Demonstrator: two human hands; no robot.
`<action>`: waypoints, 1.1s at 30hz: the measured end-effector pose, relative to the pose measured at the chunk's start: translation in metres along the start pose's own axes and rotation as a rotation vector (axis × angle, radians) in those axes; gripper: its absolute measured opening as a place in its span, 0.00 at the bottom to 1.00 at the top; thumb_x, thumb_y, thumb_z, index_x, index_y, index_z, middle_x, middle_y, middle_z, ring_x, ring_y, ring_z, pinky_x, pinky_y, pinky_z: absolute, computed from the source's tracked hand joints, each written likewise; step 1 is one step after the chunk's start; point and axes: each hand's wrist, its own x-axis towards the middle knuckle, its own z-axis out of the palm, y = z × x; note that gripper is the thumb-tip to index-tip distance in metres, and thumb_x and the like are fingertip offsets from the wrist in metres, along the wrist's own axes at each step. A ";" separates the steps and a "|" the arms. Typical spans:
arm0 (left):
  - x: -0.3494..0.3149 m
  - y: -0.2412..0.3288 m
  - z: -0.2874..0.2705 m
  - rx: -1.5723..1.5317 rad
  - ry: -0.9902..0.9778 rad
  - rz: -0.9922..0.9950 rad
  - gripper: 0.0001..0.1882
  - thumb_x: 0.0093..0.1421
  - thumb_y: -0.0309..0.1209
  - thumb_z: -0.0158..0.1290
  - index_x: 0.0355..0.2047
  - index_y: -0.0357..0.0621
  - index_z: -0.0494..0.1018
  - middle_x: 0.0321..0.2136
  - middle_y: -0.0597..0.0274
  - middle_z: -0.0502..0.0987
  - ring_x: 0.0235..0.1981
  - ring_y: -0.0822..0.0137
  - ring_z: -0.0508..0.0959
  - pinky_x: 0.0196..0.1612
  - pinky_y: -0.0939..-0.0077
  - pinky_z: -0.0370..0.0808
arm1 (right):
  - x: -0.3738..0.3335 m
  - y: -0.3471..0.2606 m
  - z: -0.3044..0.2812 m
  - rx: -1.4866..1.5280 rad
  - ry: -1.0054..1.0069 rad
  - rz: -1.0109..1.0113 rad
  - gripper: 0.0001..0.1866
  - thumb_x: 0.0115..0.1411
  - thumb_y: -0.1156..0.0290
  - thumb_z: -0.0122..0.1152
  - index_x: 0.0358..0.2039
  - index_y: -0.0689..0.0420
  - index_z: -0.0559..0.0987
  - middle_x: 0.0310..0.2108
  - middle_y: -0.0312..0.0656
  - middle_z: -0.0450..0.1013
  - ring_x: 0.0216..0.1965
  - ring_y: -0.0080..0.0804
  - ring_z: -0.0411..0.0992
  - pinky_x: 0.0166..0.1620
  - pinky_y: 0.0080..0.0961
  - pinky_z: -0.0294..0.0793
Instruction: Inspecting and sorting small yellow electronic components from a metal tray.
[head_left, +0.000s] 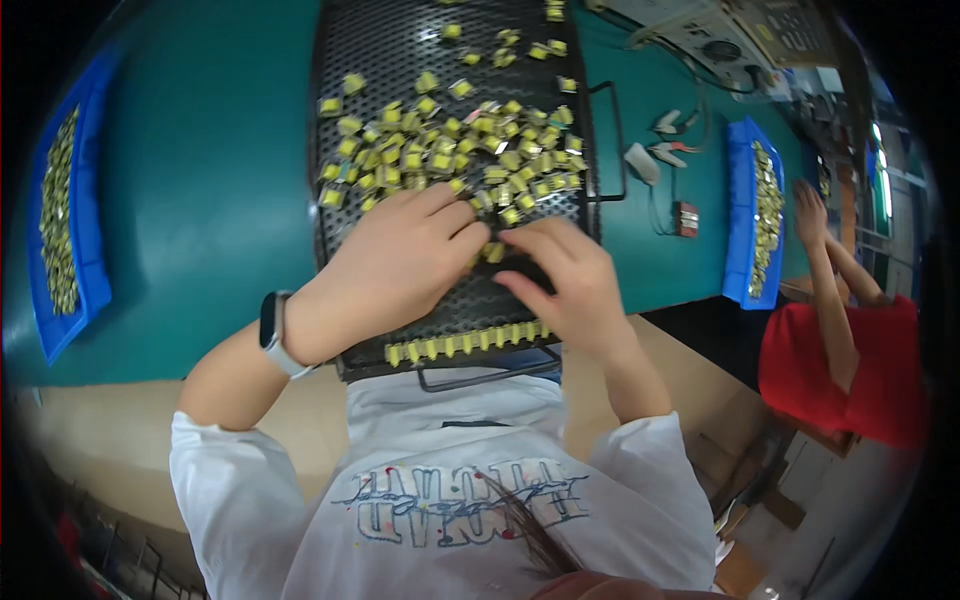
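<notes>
A black perforated metal tray [365,30] lies in front of me, strewn with loose small yellow block-shaped electronic parts [440,160] that look like tape-wrapped transformers. Along its near edge, more of these parts stand in a neat row [470,343]. My left hand [405,265], with a watch on the wrist, reaches over the tray, fingers curled among the nearest loose parts. Its fingertips are hidden, so what they grip cannot be made out. My right hand [570,275] is beside it, thumb and index finger apart. One yellow part [493,252] sits between the two hands.
Blue bins of similar parts stand at the far left [90,240] and the right [740,215] of the green table [210,180]. Wire handles [612,140] stick out from the tray. Clip leads [672,150] and a small red-brown box [686,219] lie right. A red-clothed co-worker [840,360] is beyond.
</notes>
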 end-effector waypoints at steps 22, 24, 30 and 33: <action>0.003 0.002 0.000 0.016 0.025 -0.002 0.19 0.45 0.31 0.69 0.38 0.46 0.76 0.34 0.64 0.76 0.39 0.61 0.76 0.41 0.65 0.74 | -0.001 0.001 0.015 0.154 -0.049 0.087 0.18 0.52 0.83 0.71 0.44 0.62 0.78 0.36 0.43 0.73 0.34 0.36 0.76 0.37 0.29 0.77; 0.001 0.001 0.000 0.043 0.009 -0.017 0.19 0.45 0.32 0.69 0.38 0.46 0.75 0.34 0.66 0.76 0.40 0.62 0.76 0.41 0.65 0.74 | 0.001 0.001 0.016 0.173 -0.061 0.105 0.18 0.51 0.83 0.71 0.43 0.62 0.78 0.35 0.43 0.72 0.33 0.35 0.74 0.36 0.29 0.77; 0.000 -0.001 0.002 0.059 0.059 0.030 0.16 0.48 0.35 0.66 0.33 0.46 0.72 0.30 0.65 0.74 0.40 0.62 0.75 0.39 0.67 0.74 | 0.001 -0.003 0.015 0.180 -0.072 0.135 0.18 0.51 0.84 0.71 0.42 0.62 0.77 0.33 0.41 0.72 0.31 0.33 0.73 0.34 0.27 0.74; 0.000 0.000 0.000 0.036 0.099 0.041 0.15 0.49 0.36 0.66 0.33 0.46 0.72 0.31 0.66 0.74 0.39 0.62 0.75 0.39 0.66 0.75 | 0.000 -0.005 0.011 0.243 -0.085 0.202 0.17 0.51 0.84 0.70 0.42 0.62 0.78 0.33 0.40 0.73 0.31 0.30 0.73 0.34 0.25 0.73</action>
